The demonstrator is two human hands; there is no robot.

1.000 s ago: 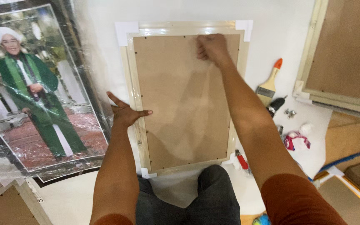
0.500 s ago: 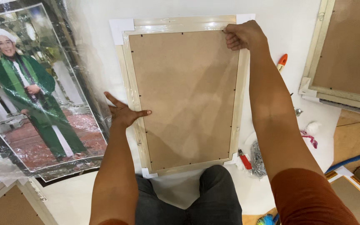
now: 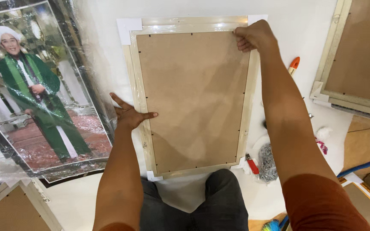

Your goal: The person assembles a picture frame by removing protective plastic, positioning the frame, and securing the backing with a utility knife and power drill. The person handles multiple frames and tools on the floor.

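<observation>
Left hand (image 3: 129, 114) spread flat steadies the face-down, plastic-wrapped pale wooden picture frame (image 3: 192, 96) — right hand (image 3: 254, 36) curled, gripping its far corner.

Brush (image 3: 293, 66) mostly hidden behind right forearm. Second frame (image 3: 356, 55) cut off by right edge. Poster (image 3: 31, 94) cropped at left. Frame (image 3: 193, 96) front face-down, unseen. Right fingertips (image 3: 241, 42) curled under, hidden.

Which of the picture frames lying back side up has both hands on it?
The middle plastic-wrapped frame: left hand on its left edge, right hand at its top right corner. The frame at right lies untouched.
</observation>
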